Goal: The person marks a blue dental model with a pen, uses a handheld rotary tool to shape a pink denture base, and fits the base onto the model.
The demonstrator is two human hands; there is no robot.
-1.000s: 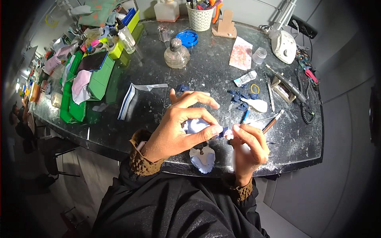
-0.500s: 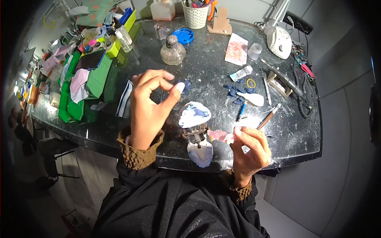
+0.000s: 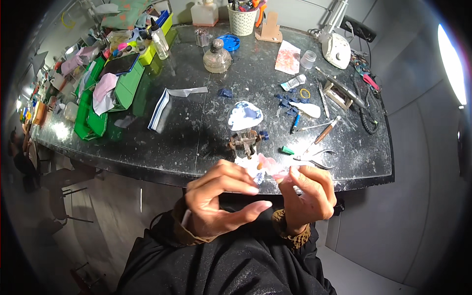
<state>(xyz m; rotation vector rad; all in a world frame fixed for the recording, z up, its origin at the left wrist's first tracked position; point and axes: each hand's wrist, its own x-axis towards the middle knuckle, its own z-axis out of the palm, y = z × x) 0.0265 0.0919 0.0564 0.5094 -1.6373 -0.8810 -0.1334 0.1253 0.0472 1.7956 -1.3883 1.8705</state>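
My right hand [image 3: 309, 194] pinches a pink denture piece [image 3: 268, 163] between thumb and fingertips, above the bench's near edge. Close by on its left, my left hand [image 3: 223, 199] has thumb and fingers apart and holds nothing. Beyond the hands lies a metal dental articulator [image 3: 246, 141], opened out. A white plaster cast with blue patches [image 3: 245, 116] sits at its far side. Another plaster cast [image 3: 245, 161] at its near side is partly covered by my left hand and the pink piece. A dark blue scrap [image 3: 225, 92] rests farther back on the bench.
Pliers [image 3: 314, 160], a green cap [image 3: 287, 150] and a brown-handled tool [image 3: 327, 132] lie right of the articulator. Behind them are blue shavings [image 3: 284, 101]. A glass bottle [image 3: 217, 58] stands farther back; green bins [image 3: 129, 91] and a folded strip [image 3: 160, 110] are to the left.
My left hand has let go of the dark blue scrap, which now lies on the bench, and has come down near my right hand. My right hand still holds the pink denture piece.
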